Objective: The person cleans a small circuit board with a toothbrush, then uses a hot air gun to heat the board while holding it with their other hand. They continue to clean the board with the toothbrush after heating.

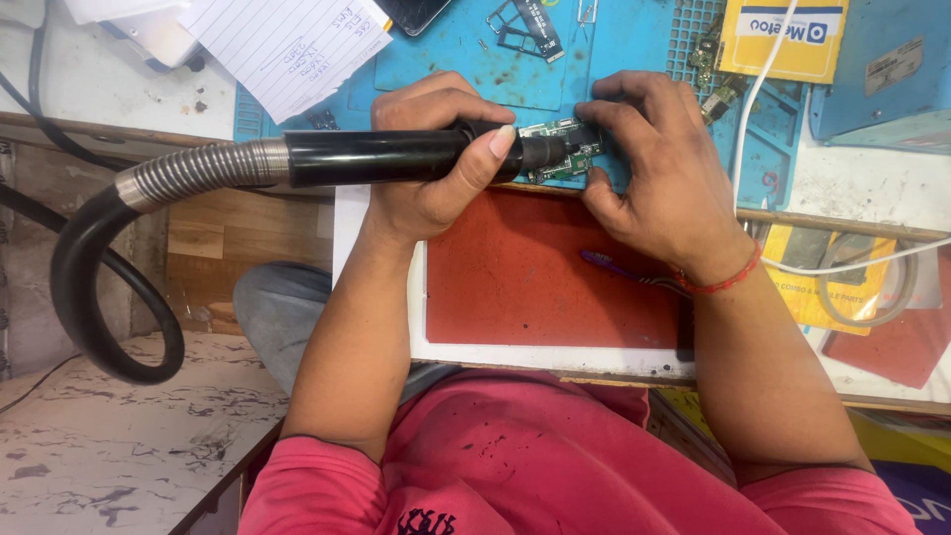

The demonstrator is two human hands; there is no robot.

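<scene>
Fingers (451, 109) of the left hand (431, 163) curl tight around a black cylindrical handpiece (381, 157), thumb pressed along its front end so the nozzle stays aimed at a small green circuit board (560, 149); this grip appears chosen to steady the tip over one spot. Fingers (619, 114) of the right hand (659, 173) pinch the same board at its right edge and pin it down, apparently so it cannot slide under the nozzle. Circuit board: lies at the near edge of a blue work mat (446, 59), directly between the two hands, partly hidden by them. Handpiece: runs leftward from the board into a ribbed metal collar (198, 170), then a thick black hose (79, 287) that loops down beside the bench, left slack enough for the tool to move freely. Red mat (535, 277): just nearer the wearer than the board, bare but for a thin purple tool (609, 264) below the right hand. Red thread bracelet (723, 280): on the right wrist. Lined paper sheet (287, 45): up and left of the board. Yellow packet (783, 35) and white cable (758, 89): up and right of the board. Small loose metal parts (520, 30): on the blue mat beyond the board.
</scene>
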